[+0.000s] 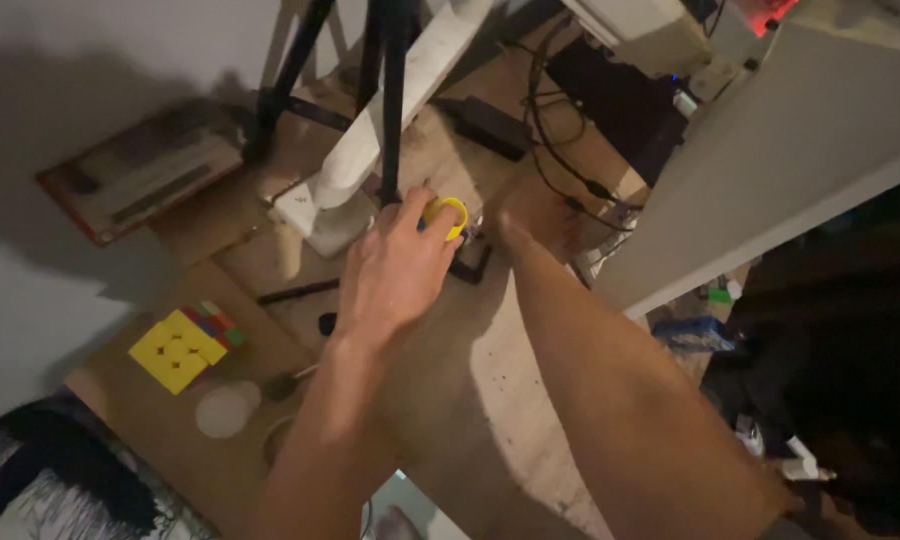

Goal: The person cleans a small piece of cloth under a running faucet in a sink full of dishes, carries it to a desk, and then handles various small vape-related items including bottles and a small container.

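Note:
My left hand [395,270] reaches forward over the wooden floor [490,400], back of the hand up. Its fingertips pinch a small yellow ring [452,212], close to a black tripod leg [392,110] and just above a small black angled piece [473,266]. My right forearm [610,390] stretches in from the lower right. It ends at my right hand [513,232] beside the ring, where the fingers are turned away and hidden.
A puzzle cube [182,348] with its yellow face up lies at the left, with a white round lid [224,412] below it. A white post base [325,215], a flat book [140,170], a black adapter [490,125] with cables and a pale panel [770,150] surround the spot.

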